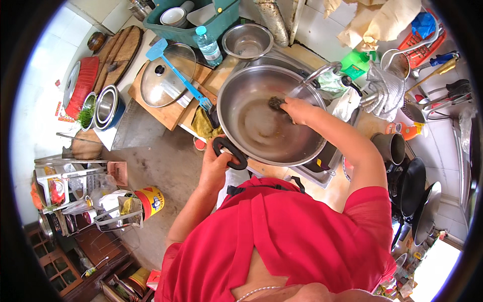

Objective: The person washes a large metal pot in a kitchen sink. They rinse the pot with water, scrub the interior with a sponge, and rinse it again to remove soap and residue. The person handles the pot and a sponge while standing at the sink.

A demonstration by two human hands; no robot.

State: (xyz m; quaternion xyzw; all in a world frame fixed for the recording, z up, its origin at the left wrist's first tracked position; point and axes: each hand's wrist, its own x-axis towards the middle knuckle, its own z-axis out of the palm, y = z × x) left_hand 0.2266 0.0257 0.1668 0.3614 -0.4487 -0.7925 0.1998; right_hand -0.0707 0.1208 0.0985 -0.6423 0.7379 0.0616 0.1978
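A wide stainless steel pan point(260, 143) rests over the sink point(324, 175), with a little cloudy water in its bottom. My left hand point(213, 170) grips its black loop handle point(230, 154) at the near left. Inside the pan, my right hand point(302, 112) pinches a dark scouring pad point(276, 102) against the inner surface, right of the middle. The curved metal tap point(320, 71) reaches over the pan's far right rim, and a pale stream seems to fall from its mouth. My right fingertips are partly hidden behind the hand.
Beyond the pan stand a steel bowl point(248, 41) and a plastic bottle point(208, 47). Left of it, a glass lid point(162, 87) lies on a wooden board point(151, 109) under a blue spatula point(177, 73). A yellow cloth point(203, 124) hangs near my left hand. Pans point(413, 187) hang at right.
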